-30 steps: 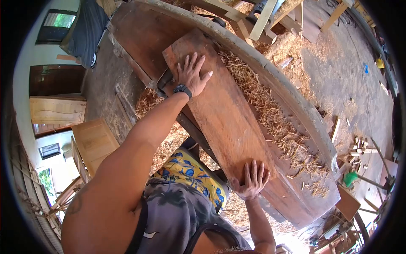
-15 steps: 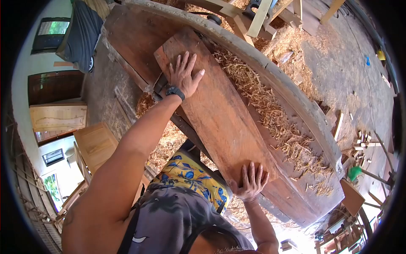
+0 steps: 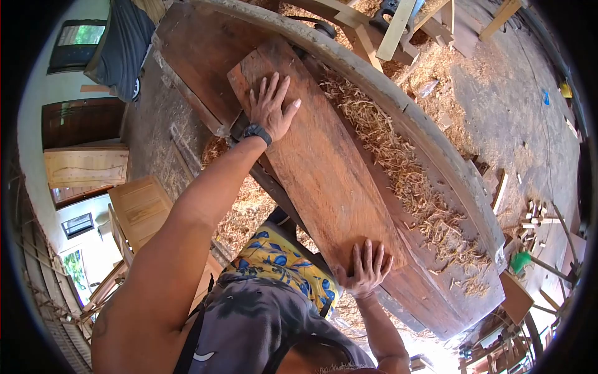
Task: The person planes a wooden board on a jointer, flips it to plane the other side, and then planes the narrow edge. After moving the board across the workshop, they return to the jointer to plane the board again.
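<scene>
A reddish-brown wooden plank [image 3: 324, 168] lies slantwise over a workbench [image 3: 436, 140] in front of me. My left hand [image 3: 271, 112], with a dark watch on its wrist, rests open and flat near the plank's far end. At the near end, my right hand [image 3: 364, 271] lies open on the wood, its fingers spread forward and its heel at the plank's edge. Neither hand is wrapped around anything. Curly wood shavings [image 3: 386, 143] fill the strip of bench along the plank's right side.
Wooden frame pieces [image 3: 395, 31] stand beyond the bench, with shavings scattered on the floor around them. Panelled wooden doors [image 3: 142, 209] lean at the left. Offcuts [image 3: 537, 215] and a green object [image 3: 519, 262] sit to the right. A dark cloth [image 3: 124, 50] covers something at upper left.
My view shifts slightly. Both hands stay flat on the plank in nearly the same places, and the plank itself looks almost unmoved against the bench.
</scene>
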